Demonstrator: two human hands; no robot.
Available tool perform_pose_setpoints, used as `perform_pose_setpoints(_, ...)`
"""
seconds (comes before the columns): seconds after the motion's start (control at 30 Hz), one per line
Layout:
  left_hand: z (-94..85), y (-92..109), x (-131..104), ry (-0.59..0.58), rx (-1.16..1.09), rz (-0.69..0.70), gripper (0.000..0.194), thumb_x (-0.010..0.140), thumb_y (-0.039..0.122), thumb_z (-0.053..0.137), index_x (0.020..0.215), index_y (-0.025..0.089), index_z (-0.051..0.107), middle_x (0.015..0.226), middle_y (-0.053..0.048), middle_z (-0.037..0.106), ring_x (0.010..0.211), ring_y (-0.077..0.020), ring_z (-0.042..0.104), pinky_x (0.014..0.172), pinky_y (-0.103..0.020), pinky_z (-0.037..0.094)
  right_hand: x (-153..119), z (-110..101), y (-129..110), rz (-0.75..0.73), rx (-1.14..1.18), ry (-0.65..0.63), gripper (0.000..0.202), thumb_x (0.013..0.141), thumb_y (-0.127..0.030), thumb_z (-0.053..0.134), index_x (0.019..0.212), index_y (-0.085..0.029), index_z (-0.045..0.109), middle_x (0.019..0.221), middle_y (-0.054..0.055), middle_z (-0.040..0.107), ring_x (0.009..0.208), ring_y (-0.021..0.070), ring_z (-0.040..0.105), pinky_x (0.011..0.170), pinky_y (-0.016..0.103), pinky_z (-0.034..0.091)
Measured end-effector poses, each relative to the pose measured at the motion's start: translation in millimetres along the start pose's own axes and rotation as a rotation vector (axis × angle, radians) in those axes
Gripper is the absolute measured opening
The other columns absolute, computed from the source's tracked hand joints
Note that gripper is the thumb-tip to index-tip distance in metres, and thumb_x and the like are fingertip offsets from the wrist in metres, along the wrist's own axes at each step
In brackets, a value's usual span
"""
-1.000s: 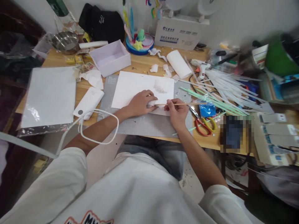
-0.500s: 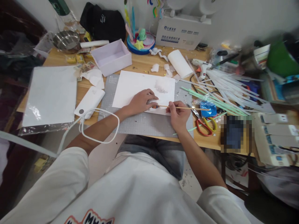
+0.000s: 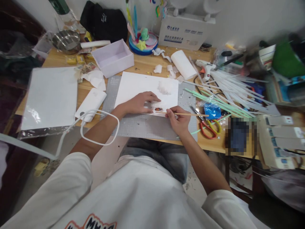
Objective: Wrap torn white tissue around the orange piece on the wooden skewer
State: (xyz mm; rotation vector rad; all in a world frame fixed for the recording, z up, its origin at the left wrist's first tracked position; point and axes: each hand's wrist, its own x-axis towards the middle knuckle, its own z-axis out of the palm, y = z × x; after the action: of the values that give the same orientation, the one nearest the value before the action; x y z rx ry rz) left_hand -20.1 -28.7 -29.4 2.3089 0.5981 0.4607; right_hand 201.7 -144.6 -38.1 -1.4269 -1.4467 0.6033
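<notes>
My right hand [image 3: 178, 119] pinches a thin wooden stick [image 3: 196, 114], whose tip points left, low over the paper. A small orange and dark-blue piece [image 3: 158, 109] lies on the white sheet of paper [image 3: 133, 84], just above that tip; its kind is too small to tell. My left hand [image 3: 141, 103] rests on the paper, thumb and fingers spread to the left of this piece, holding nothing. Higher on the sheet is a fluffy whitish tuft [image 3: 164, 88]. Under the paper lies a grey cutting mat [image 3: 143, 127].
Scissors [image 3: 207, 125], pale green strips [image 3: 221, 106] and a glue gun [image 3: 206, 68] lie to the right. Behind the paper stand a lilac box [image 3: 113, 58] and a paper roll [image 3: 183, 65]. On the left are a white power bank [image 3: 91, 103] with a cable and a bagged paper stack [image 3: 51, 98].
My left hand has opened wider and shifted slightly left. My right hand has moved a little left and down with the stick. The small coloured piece now shows more fully on the paper.
</notes>
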Motion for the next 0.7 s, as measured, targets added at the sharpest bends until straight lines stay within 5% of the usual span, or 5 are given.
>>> perform_pose_setpoints(0.17, 0.6, -2.7, 0.7, 0.022, -0.014, 0.017, 0.042, 0.093, 0.039, 0.068, 0.13, 0.021, 0.071, 0.132, -0.014, 0.067, 0.121, -0.0262, 0.064, 0.108, -0.041, 0.047, 2.7, 2.2, -5.6, -0.042, -0.073, -0.079, 0.033, 0.089, -0.051, 0.065, 0.072, -0.023, 0.071, 0.061, 0.0, 0.072, 0.055, 0.0126, 0.063, 0.056, 0.027, 0.047)
perform_pose_setpoints(0.53, 3.1, -2.3, -0.2, 0.05, 0.011, 0.011, 0.044, 0.088, 0.047, 0.073, 0.124, 0.022, 0.075, 0.13, -0.014, 0.068, 0.12, -0.0266, 0.065, 0.107, -0.042, 0.05, 4.5, 5.2, -2.8, 0.0, -0.03, -0.027, 0.029, 0.089, -0.051, 0.066, 0.078, -0.025, 0.073, 0.069, 0.0, 0.076, 0.062, 0.0126, 0.067, 0.059, 0.026, 0.05)
perform_pose_setpoints(0.7, 7.7, -3.9, -0.4, 0.093, 0.014, 0.002, 0.032, 0.094, 0.037, 0.068, 0.121, 0.022, 0.077, 0.127, -0.013, 0.07, 0.116, -0.024, 0.067, 0.105, -0.042, 0.052, 2.4, 4.1, -1.7, 0.017, -0.004, 0.025, 0.029, 0.09, -0.049, 0.065, 0.078, -0.024, 0.073, 0.067, -0.001, 0.074, 0.062, 0.0119, 0.066, 0.061, 0.026, 0.051)
